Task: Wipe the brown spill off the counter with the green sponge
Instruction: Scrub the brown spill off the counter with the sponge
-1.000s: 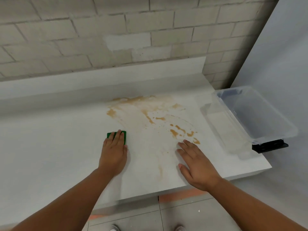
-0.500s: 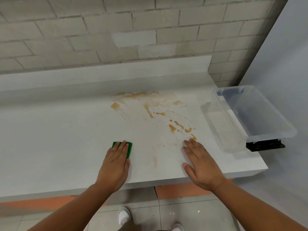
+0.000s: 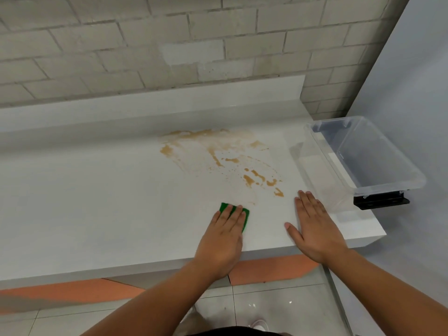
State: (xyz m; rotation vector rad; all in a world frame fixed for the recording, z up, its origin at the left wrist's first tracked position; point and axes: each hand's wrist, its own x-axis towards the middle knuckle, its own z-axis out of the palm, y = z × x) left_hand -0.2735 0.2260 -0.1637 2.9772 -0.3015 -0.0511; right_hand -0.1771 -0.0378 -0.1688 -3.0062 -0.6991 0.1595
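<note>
A brown spill (image 3: 218,156) streaks the white counter (image 3: 84,202) from near the backsplash down to blobs at the right. The green sponge (image 3: 245,214) lies flat on the counter below the spill, near the front edge. My left hand (image 3: 224,241) presses down on the sponge with flat fingers and covers most of it. My right hand (image 3: 315,229) rests flat on the counter to the right, fingers apart, its fingertips just below the lowest brown blob (image 3: 278,192).
A clear plastic bin (image 3: 388,166) sits at the counter's right end, over a black bracket (image 3: 380,202). A brick wall rises behind the backsplash. A grey panel stands at the right. Tiled floor and shoes show below the counter edge.
My left hand has dragged the sponge down toward the front edge and to the right, closer to my right hand. The faint streak near the front edge is gone.
</note>
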